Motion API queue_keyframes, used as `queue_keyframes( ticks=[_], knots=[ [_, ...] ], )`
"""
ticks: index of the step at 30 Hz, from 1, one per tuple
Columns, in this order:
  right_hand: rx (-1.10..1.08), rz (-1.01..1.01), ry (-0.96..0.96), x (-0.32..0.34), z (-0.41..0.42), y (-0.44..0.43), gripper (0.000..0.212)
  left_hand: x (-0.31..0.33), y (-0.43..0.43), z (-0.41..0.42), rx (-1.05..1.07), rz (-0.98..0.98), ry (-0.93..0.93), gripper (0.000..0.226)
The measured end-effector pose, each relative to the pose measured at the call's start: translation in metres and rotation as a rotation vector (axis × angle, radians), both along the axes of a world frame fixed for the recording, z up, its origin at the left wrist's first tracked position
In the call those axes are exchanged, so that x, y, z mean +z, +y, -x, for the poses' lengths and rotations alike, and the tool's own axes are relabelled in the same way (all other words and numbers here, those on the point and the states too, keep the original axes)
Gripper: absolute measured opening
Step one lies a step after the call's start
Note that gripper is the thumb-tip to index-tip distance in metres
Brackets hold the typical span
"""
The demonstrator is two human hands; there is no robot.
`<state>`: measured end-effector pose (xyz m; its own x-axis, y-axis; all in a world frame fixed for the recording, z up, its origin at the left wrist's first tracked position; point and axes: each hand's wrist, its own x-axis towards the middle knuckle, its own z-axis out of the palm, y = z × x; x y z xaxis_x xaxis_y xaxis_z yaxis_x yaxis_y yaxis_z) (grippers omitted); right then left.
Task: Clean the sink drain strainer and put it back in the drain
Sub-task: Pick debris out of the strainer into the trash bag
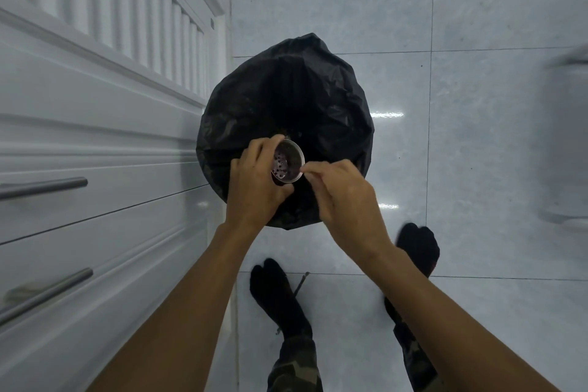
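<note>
Right now we hold the drain strainer (288, 162) in our left hand (254, 181), fingers wrapped round its metal cup, tipped so the open mouth faces our right hand (342, 200). It hangs directly over the black-lined bin (286, 95), which sits just beyond both hands on the tiled floor (477, 137), beside the white cabinet drawers (95, 169) off to our left.

Our right hand is half curled, thumb and forefinger pinched at the strainer's rim; whether they grip a scrap of debris we cannot tell, as the fingertips are too small to read. Dark residue seems to cling among the perforations inside.

We judge this to be the emptying step: picking muck out and letting it fall into the bin. Cleaning looks early, with rinsing and refitting not yet done. The next move calls for keeping the strainer over the bin's opening, working a finger round the inside, and perhaps tapping it gently so nothing lands on the floor.
</note>
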<state>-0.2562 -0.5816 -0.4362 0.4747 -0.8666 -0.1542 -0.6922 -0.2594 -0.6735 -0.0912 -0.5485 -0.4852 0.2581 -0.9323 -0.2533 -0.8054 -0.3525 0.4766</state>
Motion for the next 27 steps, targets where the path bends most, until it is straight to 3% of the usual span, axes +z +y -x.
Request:
queue_keyframes(
  ticks=[2, 5, 8, 14, 22, 27],
  knots=[
    [-0.012, -0.039, -0.059, 0.001, -0.001, 0.006, 0.021, 0.001, 0.000, 0.001, -0.031, -0.001, -0.019, 0.088],
    [-0.028, -0.046, 0.041, -0.007, 0.002, -0.001, 0.024, 0.003, 0.003, 0.001, -0.003, -0.034, 0.023, 0.093],
    [-0.065, 0.015, 0.001, -0.008, 0.001, -0.003, 0.024, 0.002, 0.004, -0.004, 0.050, -0.066, 0.024, 0.087],
    [0.068, 0.041, 0.017, -0.013, 0.004, 0.014, 0.025, 0.001, 0.010, -0.005, -0.005, -0.051, -0.013, 0.082],
    [0.054, 0.011, -0.048, -0.018, -0.003, 0.011, 0.023, -0.002, 0.011, -0.012, -0.031, -0.079, -0.040, 0.081],
    [-0.136, -0.012, -0.116, -0.020, -0.002, 0.012, 0.022, 0.000, 0.011, -0.016, -0.041, -0.103, -0.001, 0.082]
  ],
)
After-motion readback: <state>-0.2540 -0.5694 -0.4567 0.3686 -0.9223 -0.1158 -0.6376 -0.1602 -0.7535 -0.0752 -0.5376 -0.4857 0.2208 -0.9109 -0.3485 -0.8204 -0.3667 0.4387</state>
